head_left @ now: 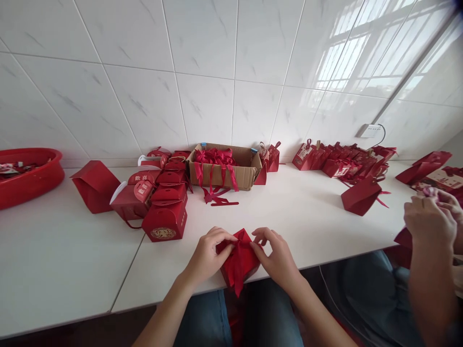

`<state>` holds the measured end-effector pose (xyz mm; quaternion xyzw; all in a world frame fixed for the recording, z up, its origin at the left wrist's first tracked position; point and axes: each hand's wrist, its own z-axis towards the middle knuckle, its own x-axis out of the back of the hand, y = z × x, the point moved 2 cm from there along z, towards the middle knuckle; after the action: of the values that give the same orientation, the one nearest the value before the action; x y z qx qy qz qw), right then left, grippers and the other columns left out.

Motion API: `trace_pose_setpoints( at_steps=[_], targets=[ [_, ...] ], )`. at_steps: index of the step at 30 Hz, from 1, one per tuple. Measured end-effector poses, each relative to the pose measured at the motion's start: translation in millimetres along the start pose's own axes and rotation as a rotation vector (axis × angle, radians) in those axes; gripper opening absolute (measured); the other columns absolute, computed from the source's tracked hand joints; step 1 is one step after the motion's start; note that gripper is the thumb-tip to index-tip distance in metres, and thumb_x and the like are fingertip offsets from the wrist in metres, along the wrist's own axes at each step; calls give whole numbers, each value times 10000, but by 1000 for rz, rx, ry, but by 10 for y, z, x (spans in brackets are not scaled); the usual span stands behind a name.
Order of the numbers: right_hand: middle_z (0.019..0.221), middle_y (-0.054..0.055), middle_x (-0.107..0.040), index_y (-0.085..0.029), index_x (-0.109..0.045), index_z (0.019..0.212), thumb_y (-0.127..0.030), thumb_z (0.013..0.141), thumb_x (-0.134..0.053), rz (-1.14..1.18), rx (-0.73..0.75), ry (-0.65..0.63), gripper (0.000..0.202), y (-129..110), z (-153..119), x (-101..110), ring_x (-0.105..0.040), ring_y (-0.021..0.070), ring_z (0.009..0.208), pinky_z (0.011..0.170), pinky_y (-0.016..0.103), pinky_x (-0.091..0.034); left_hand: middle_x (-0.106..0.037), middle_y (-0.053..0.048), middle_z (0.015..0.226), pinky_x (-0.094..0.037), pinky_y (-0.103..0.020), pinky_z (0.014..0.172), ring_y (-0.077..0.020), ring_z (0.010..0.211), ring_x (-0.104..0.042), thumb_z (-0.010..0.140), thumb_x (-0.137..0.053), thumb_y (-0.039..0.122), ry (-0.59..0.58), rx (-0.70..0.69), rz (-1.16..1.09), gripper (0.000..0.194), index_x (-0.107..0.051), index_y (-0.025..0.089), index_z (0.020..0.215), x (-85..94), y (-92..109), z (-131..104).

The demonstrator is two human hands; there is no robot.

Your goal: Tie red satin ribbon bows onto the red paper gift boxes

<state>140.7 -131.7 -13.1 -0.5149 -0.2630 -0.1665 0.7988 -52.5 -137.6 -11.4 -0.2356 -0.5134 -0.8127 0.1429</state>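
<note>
A small red gift box [249, 267] sits at the table's front edge, with a red ribbon [238, 265] tied in a bow at its top and its tails hanging down the front. On the left side of the bow, my left hand [211, 250] pinches the ribbon between thumb and fingers. My right hand [275, 253] pinches the ribbon's other side, its thumb and index finger close together. Both hands rest beside the box's upper part.
Behind stands a cardboard box [222, 176] of red ribbons, with loose ribbon in front. Red boxes [164, 219] are stacked left, near a red basin [32, 185]. More boxes [361, 195] stand right, where another person's hands [430, 217] hold something small.
</note>
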Motion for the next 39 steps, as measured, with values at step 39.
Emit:
trace_pose_setpoints(
  at_steps=[39],
  targets=[
    [982, 89, -548, -287, -652, 1178, -43, 862, -405, -69, 610, -357, 469, -38, 228, 17, -516, 184, 873, 755, 324, -493, -668, -20, 825, -475, -318, 760, -187, 808, -593, 750, -489, 42, -211, -150, 368, 230, -622, 218, 816, 203, 215, 209]
  ],
)
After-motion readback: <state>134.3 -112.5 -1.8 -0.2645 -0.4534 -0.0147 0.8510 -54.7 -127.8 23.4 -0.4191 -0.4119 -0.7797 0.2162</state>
